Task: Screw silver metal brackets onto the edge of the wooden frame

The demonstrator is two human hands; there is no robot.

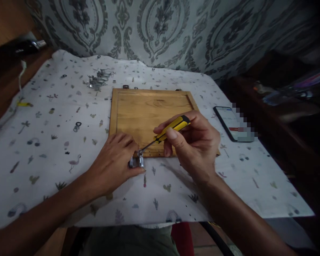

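Observation:
A wooden cabinet door panel [149,106] lies flat before me. My right hand [194,142] grips a yellow-and-black screwdriver [173,128], its shaft slanting down to the left. The tip meets a metal cabinet hinge [140,160] at the near edge of the panel. My left hand [114,160] is closed round that hinge, thumb below it and fingers resting on the wood. Part of the hinge is hidden behind the left fingers. Whether a screw sits under the tip is too small to tell.
Several metal hinges [100,79] lie in a pile at the back left of the patterned tablecloth [69,192]. A phone [228,122] rests to the right. Small dark fittings show by the panel's far edge. A patterned wall covering [162,32] rises behind.

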